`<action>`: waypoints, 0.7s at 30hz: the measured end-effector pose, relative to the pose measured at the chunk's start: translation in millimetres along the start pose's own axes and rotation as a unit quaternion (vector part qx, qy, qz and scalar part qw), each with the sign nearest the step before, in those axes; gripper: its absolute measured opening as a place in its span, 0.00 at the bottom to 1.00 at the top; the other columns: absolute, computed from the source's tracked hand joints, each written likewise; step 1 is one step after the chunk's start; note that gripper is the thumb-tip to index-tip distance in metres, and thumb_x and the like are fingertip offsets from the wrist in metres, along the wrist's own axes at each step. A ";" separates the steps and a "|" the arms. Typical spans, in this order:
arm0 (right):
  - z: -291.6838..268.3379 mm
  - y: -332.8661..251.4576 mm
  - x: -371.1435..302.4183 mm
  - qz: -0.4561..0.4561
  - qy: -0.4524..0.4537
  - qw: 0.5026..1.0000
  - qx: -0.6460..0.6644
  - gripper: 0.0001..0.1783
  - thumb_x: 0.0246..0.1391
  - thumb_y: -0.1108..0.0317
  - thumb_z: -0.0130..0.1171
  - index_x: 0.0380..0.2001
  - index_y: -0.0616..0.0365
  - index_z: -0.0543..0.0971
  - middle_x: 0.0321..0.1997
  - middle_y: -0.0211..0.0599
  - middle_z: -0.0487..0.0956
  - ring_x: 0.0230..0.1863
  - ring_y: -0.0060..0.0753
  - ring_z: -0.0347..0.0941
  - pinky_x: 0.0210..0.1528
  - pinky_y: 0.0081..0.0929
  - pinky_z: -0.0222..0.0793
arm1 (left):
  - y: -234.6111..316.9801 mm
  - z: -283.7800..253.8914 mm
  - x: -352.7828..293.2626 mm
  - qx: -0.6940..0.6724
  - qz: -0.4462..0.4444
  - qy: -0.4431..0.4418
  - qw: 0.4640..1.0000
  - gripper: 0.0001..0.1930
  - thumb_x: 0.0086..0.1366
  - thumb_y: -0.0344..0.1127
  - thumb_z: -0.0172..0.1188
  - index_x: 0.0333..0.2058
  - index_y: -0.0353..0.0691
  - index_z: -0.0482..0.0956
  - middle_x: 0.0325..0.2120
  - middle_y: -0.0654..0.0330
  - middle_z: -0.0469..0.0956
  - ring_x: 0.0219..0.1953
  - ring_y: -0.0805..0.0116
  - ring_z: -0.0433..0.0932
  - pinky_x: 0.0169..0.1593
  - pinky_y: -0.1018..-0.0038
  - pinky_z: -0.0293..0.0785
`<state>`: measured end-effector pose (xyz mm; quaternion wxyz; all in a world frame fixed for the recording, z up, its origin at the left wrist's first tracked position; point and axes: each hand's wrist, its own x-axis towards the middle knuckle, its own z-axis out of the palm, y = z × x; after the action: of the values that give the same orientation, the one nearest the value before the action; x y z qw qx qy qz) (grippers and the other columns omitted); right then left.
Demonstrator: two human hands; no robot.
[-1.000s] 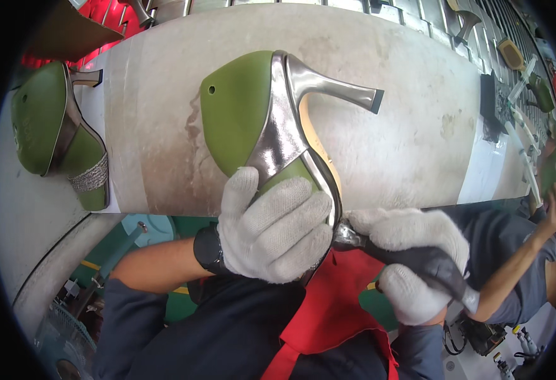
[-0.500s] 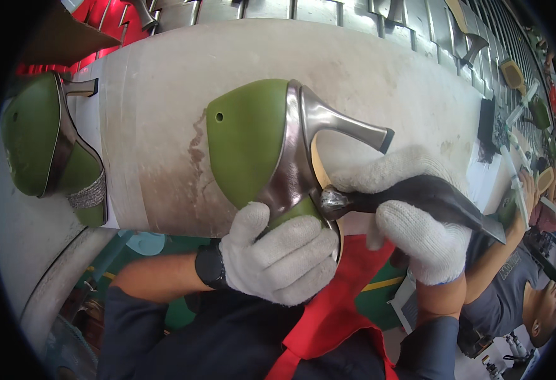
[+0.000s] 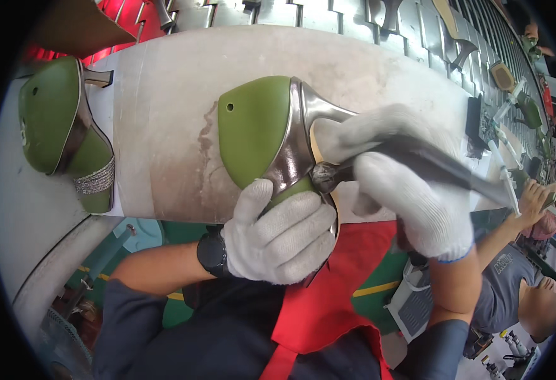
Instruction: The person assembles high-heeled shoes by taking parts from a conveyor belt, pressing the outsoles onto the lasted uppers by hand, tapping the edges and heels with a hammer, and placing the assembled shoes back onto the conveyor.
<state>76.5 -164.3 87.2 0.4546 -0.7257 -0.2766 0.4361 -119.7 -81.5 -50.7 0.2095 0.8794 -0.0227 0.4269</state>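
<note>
A green shoe last lies sideways on the bench, wearing a high-heeled shoe with a shiny bronze-brown back and a tan sole edge. My left hand, in a white knit glove, wraps over the near part of the last and shoe. In my right hand, gloved too, is a dark metal shoemaker's hammer, gripped around its middle. Its round worn face meets the shoe's sole edge beside my left fingers, and the flared end points right. The right glove partly hides the heel.
Another green last with a shoe with a glittery strap lies at the left. The pale bench top carries brown stains. Beyond it runs a metal slat conveyor with heels on it. A co-worker's hand works at the right.
My right hand and the hammer have shifted slightly up and left, now overlapping the heel, and the hammer is blurred. My left hand keeps its hold. The whole view has shifted a little.
</note>
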 end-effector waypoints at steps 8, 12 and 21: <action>9.7 13.3 -12.0 -0.216 0.444 0.866 -0.078 0.22 0.77 0.56 0.49 0.52 0.65 0.81 0.44 0.51 0.87 0.26 0.32 0.83 0.29 0.20 0.76 | 4.8 -1.4 4.4 0.001 -0.014 0.012 1.000 0.13 0.62 0.31 0.70 0.46 0.49 0.82 0.52 0.61 0.84 0.59 0.62 0.81 0.73 0.39 0.61; 35.7 13.6 -5.5 -0.060 0.227 0.964 0.125 0.19 0.75 0.58 0.52 0.42 0.67 0.80 0.38 0.52 0.87 0.22 0.32 0.78 0.27 0.22 0.71 | 4.3 -7.1 -0.6 -0.018 -0.003 -0.028 0.999 0.22 0.62 0.29 0.70 0.53 0.45 0.74 0.51 0.56 0.82 0.55 0.53 0.81 0.77 0.30 0.55; 22.8 -13.4 21.2 -0.215 0.172 0.885 -0.376 0.20 0.79 0.66 0.45 0.50 0.70 0.83 0.35 0.40 0.84 0.25 0.26 0.79 0.32 0.17 0.71 | 4.1 -3.0 -0.3 -0.045 -0.005 -0.012 0.999 0.22 0.61 0.28 0.69 0.53 0.44 0.74 0.50 0.59 0.82 0.51 0.57 0.84 0.76 0.31 0.54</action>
<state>66.2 -132.0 86.4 0.2711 -0.8287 -0.4860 0.0594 -123.1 -84.1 -47.8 0.2506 0.8743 -0.0398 0.4137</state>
